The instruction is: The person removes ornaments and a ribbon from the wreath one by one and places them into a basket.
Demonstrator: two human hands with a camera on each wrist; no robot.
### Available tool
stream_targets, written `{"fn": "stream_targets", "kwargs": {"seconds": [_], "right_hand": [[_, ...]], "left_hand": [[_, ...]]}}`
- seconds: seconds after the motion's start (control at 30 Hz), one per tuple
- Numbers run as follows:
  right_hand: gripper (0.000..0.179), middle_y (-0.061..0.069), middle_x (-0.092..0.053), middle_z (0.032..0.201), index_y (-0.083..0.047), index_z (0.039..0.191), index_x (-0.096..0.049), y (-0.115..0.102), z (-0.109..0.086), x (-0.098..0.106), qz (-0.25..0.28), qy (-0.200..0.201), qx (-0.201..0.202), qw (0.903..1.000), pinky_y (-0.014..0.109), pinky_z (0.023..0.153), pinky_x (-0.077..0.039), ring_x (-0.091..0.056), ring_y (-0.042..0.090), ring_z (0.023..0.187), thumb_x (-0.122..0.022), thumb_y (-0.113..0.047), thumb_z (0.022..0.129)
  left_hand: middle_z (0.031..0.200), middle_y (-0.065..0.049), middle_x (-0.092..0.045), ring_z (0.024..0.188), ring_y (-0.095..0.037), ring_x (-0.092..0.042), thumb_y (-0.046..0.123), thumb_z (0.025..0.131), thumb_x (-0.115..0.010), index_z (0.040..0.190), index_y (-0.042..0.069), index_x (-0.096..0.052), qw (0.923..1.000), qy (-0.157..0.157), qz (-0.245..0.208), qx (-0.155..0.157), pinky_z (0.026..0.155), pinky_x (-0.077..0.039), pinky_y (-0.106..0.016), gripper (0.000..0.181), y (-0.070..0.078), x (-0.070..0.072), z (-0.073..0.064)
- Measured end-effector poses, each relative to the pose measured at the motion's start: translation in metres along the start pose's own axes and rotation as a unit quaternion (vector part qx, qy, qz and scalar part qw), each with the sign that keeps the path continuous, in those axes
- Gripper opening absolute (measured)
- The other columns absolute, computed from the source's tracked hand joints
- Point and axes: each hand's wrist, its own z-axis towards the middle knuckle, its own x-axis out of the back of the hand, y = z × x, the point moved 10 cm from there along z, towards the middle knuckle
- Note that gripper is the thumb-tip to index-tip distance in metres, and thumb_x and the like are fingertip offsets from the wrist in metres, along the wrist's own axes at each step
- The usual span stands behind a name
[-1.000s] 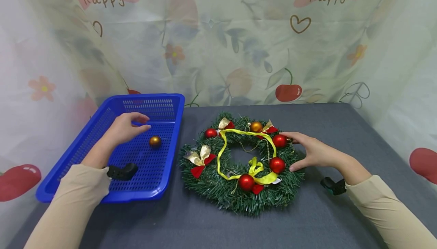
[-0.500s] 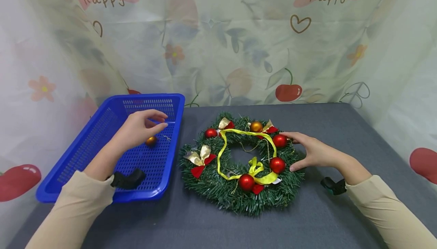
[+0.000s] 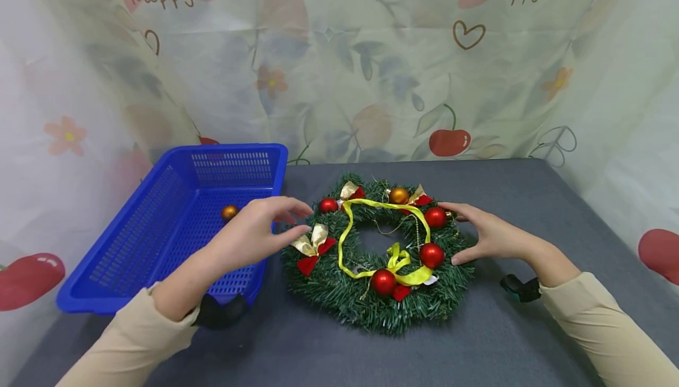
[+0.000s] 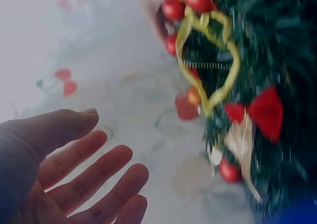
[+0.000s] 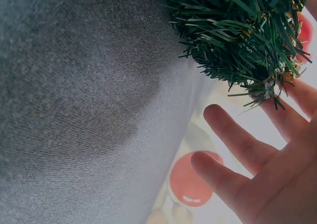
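Note:
A green tinsel wreath [image 3: 371, 310] lies on the grey table, dressed with red balls [image 3: 383, 283], a gold ball [image 3: 399, 195], red-and-gold bows [image 3: 314, 248] and a loop of yellow ribbon [image 3: 345, 251]. My left hand [image 3: 260, 231] hovers between the basket and the wreath's left side, thumb and fingers apart. In the left wrist view its palm [image 4: 74, 184] faces the camera with nothing in it. At the wreath's right edge, my right hand [image 3: 490, 235] rests with thumb and fingers spread against the greenery. Two of its fingers [image 5: 237, 135] stand extended, clear of the tinsel.
A blue plastic basket [image 3: 127, 222] stands at the left, with one gold ball [image 3: 230, 212] inside. Behind the table [image 3: 509, 187] hangs a printed curtain [image 3: 339, 63], and similar cloth flanks both sides.
My left hand has moved right, out from over the basket to the wreath's left side. The right hand stays at the wreath's right edge.

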Motion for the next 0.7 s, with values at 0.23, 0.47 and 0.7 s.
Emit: {"fn": "stream_targets", "kwargs": {"seconds": [0.23,0.47,0.7], "right_hand": [[0.1,0.023,-0.031,0.146,-0.007,0.147,-0.025,0.001,-0.001,-0.001,0.004,-0.004,-0.004,1.0,0.065,0.099,-0.034,-0.041,0.047,0.126,-0.08,-0.039,0.07],[0.099,0.023,-0.03,0.146,-0.007,0.147,-0.025,0.001,-0.002,-0.001,0.007,-0.005,-0.003,1.0,0.066,0.098,-0.033,-0.041,0.047,0.126,-0.08,-0.039,0.07],[0.099,0.023,-0.03,0.147,-0.007,0.147,-0.025,0.001,-0.002,-0.002,0.011,-0.005,-0.002,0.9999,0.066,0.098,-0.033,-0.041,0.046,0.126,-0.08,-0.038,0.071]], "left_hand": [[0.109,-0.003,-0.068,0.094,-0.016,-0.064,0.021,0.089,-0.064,0.112,0.013,-0.065,0.9972,-0.041,-0.004,-0.063,0.084,-0.053,-0.034,0.025,0.033,-0.033,-0.001],[0.115,-0.003,-0.065,0.101,-0.017,-0.061,0.023,0.09,-0.062,0.119,0.012,-0.062,0.9911,-0.093,-0.021,-0.093,0.087,-0.051,-0.031,0.031,0.055,-0.079,-0.003],[0.12,-0.002,-0.059,0.113,-0.016,-0.057,0.025,0.089,-0.063,0.123,0.013,-0.058,0.9905,-0.092,-0.054,-0.087,0.094,-0.049,-0.029,0.036,0.059,-0.108,0.001]]}}
